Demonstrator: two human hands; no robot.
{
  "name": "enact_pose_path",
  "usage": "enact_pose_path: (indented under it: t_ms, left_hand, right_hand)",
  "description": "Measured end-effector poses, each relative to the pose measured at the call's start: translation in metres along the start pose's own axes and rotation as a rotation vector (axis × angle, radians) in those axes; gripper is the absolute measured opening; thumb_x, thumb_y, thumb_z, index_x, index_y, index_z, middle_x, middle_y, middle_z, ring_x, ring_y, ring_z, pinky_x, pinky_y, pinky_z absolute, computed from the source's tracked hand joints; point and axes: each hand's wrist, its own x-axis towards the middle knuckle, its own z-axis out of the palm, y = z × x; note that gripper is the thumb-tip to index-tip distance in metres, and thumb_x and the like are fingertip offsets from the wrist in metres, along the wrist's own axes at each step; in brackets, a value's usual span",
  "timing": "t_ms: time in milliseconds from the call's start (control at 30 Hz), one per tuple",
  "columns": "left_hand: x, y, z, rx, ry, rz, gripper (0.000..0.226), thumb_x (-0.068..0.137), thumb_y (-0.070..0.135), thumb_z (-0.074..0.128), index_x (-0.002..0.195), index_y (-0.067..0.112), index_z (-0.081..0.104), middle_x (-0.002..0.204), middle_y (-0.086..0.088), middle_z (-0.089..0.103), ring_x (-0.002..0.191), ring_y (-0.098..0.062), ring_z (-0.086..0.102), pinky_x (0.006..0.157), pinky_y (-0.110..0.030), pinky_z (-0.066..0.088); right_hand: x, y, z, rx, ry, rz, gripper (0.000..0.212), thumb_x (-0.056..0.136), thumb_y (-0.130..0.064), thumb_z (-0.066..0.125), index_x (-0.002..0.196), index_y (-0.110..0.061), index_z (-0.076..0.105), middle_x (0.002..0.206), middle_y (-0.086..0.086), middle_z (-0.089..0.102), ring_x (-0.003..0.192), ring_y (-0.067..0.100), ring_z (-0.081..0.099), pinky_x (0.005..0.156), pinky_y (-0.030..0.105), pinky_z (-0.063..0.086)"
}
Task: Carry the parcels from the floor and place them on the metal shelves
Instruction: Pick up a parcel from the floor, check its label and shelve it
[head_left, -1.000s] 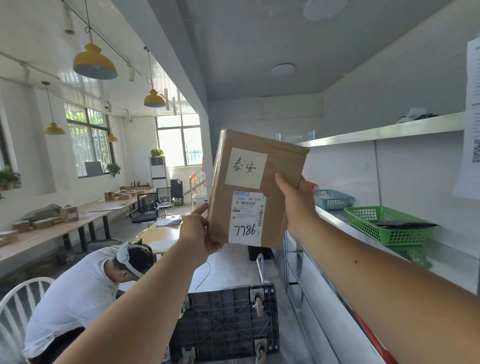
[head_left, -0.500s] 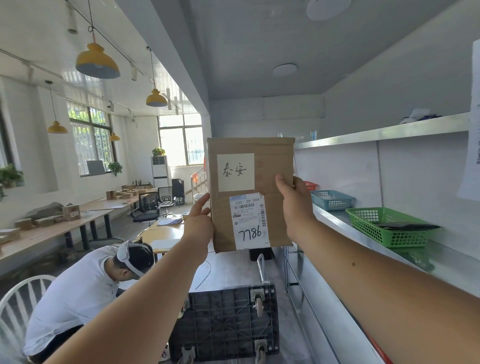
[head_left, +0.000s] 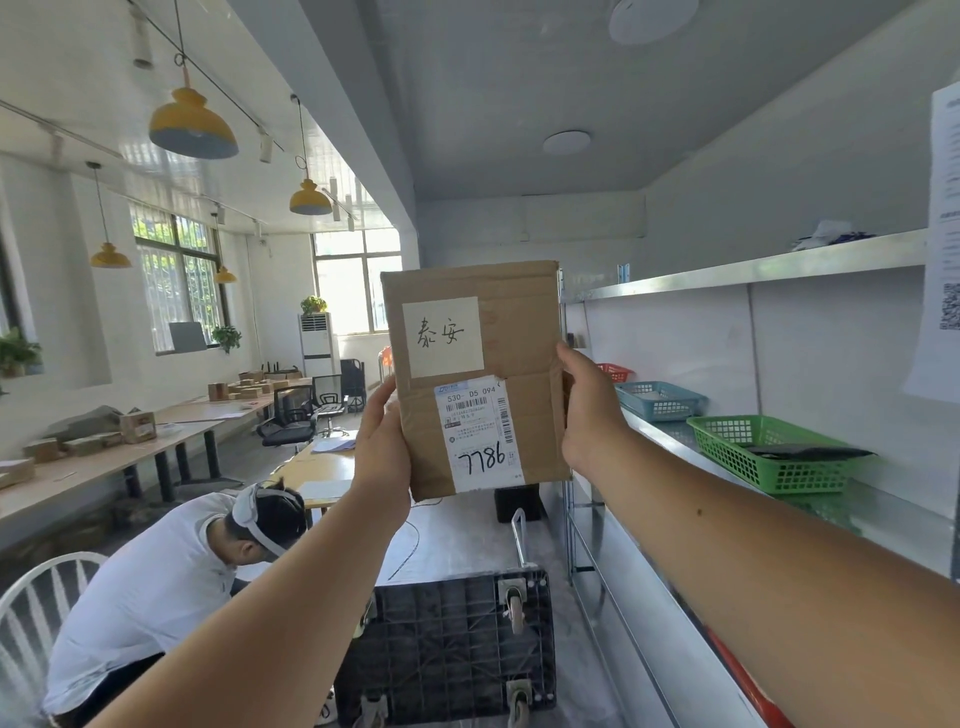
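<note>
A brown cardboard parcel with a handwritten white label and a shipping sticker marked 7786 is held upright at chest height, its labelled face toward me. My left hand grips its left edge and my right hand grips its right edge, both arms stretched forward. The metal shelves run along the right wall, just right of the parcel. An upper metal shelf sits above the parcel's top edge.
On the shelf stand a green basket, a blue basket and a red basket. An overturned black trolley lies on the floor below. A person in a white shirt crouches at lower left beside a white chair.
The parcel has turned from tilted right to nearly upright, leaning slightly left, and has sunk a little lower in view. Both hands have kept their grip.
</note>
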Motion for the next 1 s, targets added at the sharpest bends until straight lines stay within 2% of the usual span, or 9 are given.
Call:
enact_pose_path:
  t_ms: [33, 67, 133, 267, 400, 533, 800, 933, 1000]
  left_hand:
    - [0.0, 0.002, -0.001, 0.012, -0.008, 0.005, 0.026, 0.108, 0.037, 0.051, 0.107, 0.059, 0.065, 0.12, -0.004, 0.079, 0.118, -0.033, 0.072, 0.104, -0.063, 0.055]
    - [0.001, 0.003, -0.002, 0.018, -0.014, 0.015, 0.022, 0.108, 0.04, 0.051, 0.106, 0.059, 0.062, 0.12, -0.005, 0.078, 0.118, -0.032, 0.071, 0.104, -0.059, 0.055]
    - [0.003, 0.005, -0.006, 0.032, -0.029, 0.049, 0.016, 0.108, 0.041, 0.053, 0.11, 0.055, 0.06, 0.119, -0.004, 0.078, 0.12, -0.031, 0.071, 0.101, -0.052, 0.055]
    - [0.008, 0.008, -0.008, 0.058, -0.049, 0.101, 0.023, 0.107, 0.035, 0.054, 0.125, 0.045, 0.062, 0.12, -0.004, 0.078, 0.119, -0.033, 0.072, 0.082, -0.041, 0.058]
    - [0.009, 0.014, -0.006, 0.033, -0.078, 0.137, 0.031, 0.105, 0.029, 0.056, 0.132, 0.041, 0.064, 0.118, -0.001, 0.079, 0.114, -0.03, 0.075, 0.093, -0.051, 0.062]
    - [0.012, 0.015, -0.007, -0.024, -0.15, 0.105, 0.033, 0.106, 0.021, 0.057, 0.134, 0.037, 0.064, 0.106, 0.0, 0.083, 0.113, -0.035, 0.076, 0.1, -0.063, 0.058]
    - [0.009, 0.009, -0.008, -0.114, -0.241, 0.099, 0.034, 0.105, 0.022, 0.062, 0.138, 0.031, 0.061, 0.108, -0.001, 0.082, 0.107, -0.03, 0.078, 0.096, -0.055, 0.062]
    - [0.009, 0.005, -0.009, -0.143, -0.242, 0.082, 0.037, 0.105, 0.019, 0.062, 0.141, 0.025, 0.059, 0.098, 0.002, 0.083, 0.095, -0.024, 0.08, 0.092, -0.05, 0.063]
    - [0.009, 0.004, -0.009, -0.145, -0.238, 0.09, 0.036, 0.106, 0.017, 0.06, 0.142, 0.023, 0.059, 0.096, 0.002, 0.083, 0.092, -0.023, 0.08, 0.09, -0.048, 0.063]
  right_hand:
    - [-0.006, -0.005, 0.001, -0.01, 0.007, 0.021, 0.035, 0.089, -0.056, 0.062, 0.094, -0.029, 0.084, 0.112, 0.007, 0.078, 0.11, 0.032, 0.07, 0.101, 0.054, 0.054]
    - [-0.009, -0.009, 0.0, -0.023, -0.002, 0.021, 0.037, 0.098, -0.041, 0.055, 0.078, -0.028, 0.083, 0.098, 0.007, 0.078, 0.097, 0.031, 0.071, 0.086, 0.044, 0.057]
    - [-0.001, -0.009, -0.007, -0.083, -0.057, 0.006, 0.046, 0.104, -0.024, 0.045, 0.076, -0.03, 0.081, 0.082, 0.0, 0.076, 0.08, 0.022, 0.07, 0.069, 0.033, 0.051]
    - [0.001, -0.015, -0.013, -0.128, -0.168, -0.036, 0.042, 0.107, -0.021, 0.04, 0.091, -0.037, 0.076, 0.067, -0.014, 0.075, 0.077, 0.011, 0.066, 0.066, 0.03, 0.045]
    - [-0.004, -0.02, -0.015, -0.142, -0.17, -0.039, 0.045, 0.108, -0.029, 0.046, 0.074, -0.032, 0.074, 0.059, -0.012, 0.073, 0.07, 0.013, 0.065, 0.065, 0.029, 0.048]
    - [-0.005, -0.017, -0.02, -0.196, -0.129, -0.077, 0.061, 0.107, -0.037, 0.048, 0.053, -0.031, 0.076, 0.062, -0.01, 0.075, 0.072, 0.016, 0.068, 0.072, 0.032, 0.052]
    - [-0.014, -0.006, -0.025, -0.27, -0.045, -0.117, 0.049, 0.09, -0.068, 0.055, 0.093, -0.029, 0.084, 0.099, 0.003, 0.083, 0.103, 0.032, 0.076, 0.108, 0.058, 0.051]
    - [-0.024, -0.012, -0.021, -0.286, 0.001, -0.11, 0.047, 0.099, -0.058, 0.057, 0.098, -0.019, 0.082, 0.102, 0.007, 0.082, 0.103, 0.032, 0.076, 0.103, 0.052, 0.055]
    - [-0.028, -0.015, -0.018, -0.317, 0.01, -0.129, 0.051, 0.099, -0.063, 0.054, 0.097, -0.02, 0.08, 0.103, 0.006, 0.08, 0.102, 0.03, 0.075, 0.099, 0.046, 0.057]
